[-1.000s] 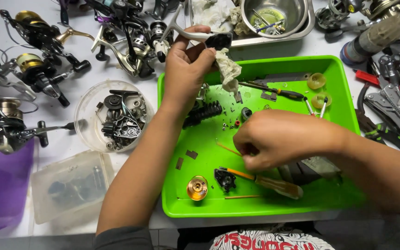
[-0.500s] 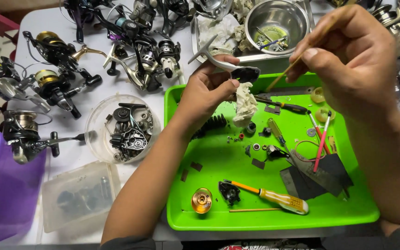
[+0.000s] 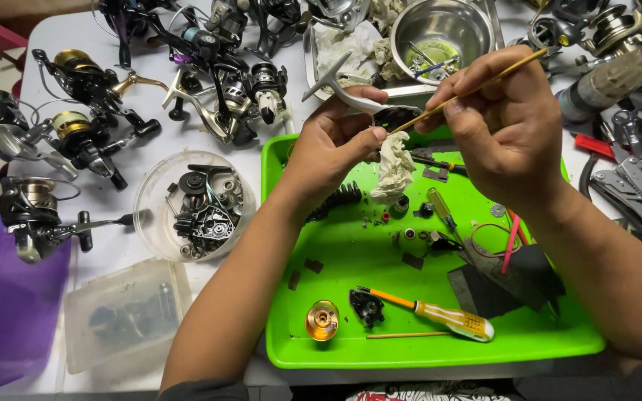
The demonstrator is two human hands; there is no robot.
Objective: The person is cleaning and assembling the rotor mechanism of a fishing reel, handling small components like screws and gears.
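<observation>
My left hand [image 3: 332, 145] grips a silver fishing-reel handle part [image 3: 336, 85] together with a crumpled white rag [image 3: 394, 169] that hangs down over the green tray [image 3: 351, 349]. My right hand [image 3: 503, 126] pinches a thin wooden stick [image 3: 469, 90], whose tip touches the dark end of the reel part held by the left hand. Both hands hover above the tray's far side. On the tray lie a yellow-handled screwdriver [image 3: 440, 315], a gold spool cap [image 3: 322, 321], a small black part [image 3: 367, 306], another thin stick [image 3: 406, 336] and small loose parts.
Several fishing reels [image 3: 83, 134] crowd the white table at left and top. A clear round tub of black parts [image 3: 191, 204], a clear lidded box [image 3: 120, 312] and a purple bin [image 3: 1, 312] sit left. A steel bowl [image 3: 440, 33] stands behind; pliers and tools [image 3: 633, 186] lie at right.
My right hand rose from the tray with the thin stick and brought its tip to the reel part in my left hand. The left hand kept holding the part and rag.
</observation>
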